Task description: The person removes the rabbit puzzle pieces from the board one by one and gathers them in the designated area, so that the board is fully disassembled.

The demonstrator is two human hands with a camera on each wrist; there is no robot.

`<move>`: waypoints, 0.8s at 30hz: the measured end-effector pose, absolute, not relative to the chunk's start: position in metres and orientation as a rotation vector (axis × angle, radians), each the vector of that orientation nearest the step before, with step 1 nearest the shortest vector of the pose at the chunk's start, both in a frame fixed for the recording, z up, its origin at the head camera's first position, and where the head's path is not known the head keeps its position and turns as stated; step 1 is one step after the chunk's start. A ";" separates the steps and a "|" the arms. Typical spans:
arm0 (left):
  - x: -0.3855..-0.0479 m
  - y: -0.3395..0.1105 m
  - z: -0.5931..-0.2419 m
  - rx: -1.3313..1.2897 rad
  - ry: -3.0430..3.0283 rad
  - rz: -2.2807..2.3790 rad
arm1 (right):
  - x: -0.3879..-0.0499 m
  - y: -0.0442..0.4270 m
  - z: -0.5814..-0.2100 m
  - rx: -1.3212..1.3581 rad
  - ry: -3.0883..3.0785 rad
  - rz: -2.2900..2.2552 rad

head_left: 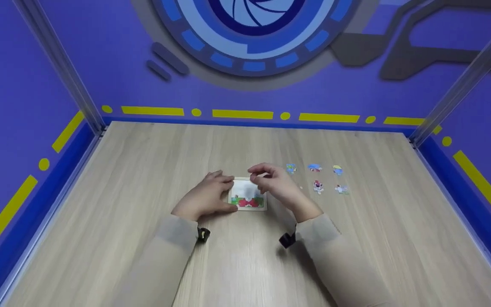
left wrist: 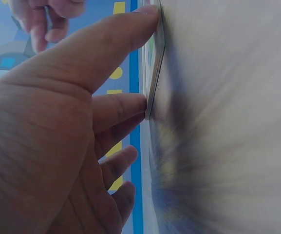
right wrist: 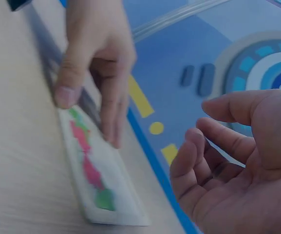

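A shallow jigsaw tray (head_left: 247, 208) with a pale border lies flat on the table. Along its lower part runs a red and green picture strip (head_left: 249, 202); the area above is plain white. My left hand (head_left: 207, 197) holds the tray's left side, thumb at the near corner and index finger at the far one. Over the tray's far right corner hovers my right hand (head_left: 280, 185), its fingers loosely bent. In the right wrist view no object shows between the right hand's fingers (right wrist: 228, 141).
Right of the tray lie loose jigsaw pieces in two rows, among them a blue and red piece (head_left: 314, 167), a yellow and blue piece (head_left: 337, 169) and a red and white piece (head_left: 318, 186). My right hand partly covers another. Blue panels (head_left: 254, 98) enclose the wooden table (head_left: 164, 145).
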State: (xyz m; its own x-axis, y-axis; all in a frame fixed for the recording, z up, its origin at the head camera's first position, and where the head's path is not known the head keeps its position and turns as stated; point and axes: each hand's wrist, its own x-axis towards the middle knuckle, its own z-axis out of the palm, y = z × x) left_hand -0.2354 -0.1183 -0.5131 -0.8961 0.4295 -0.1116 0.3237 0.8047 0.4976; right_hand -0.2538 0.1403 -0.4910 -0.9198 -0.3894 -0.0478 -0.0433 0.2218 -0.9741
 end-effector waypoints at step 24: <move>-0.236 -0.120 -0.512 0.640 2.735 0.694 | -0.245 0.118 -0.523 -0.683 2.515 -1.088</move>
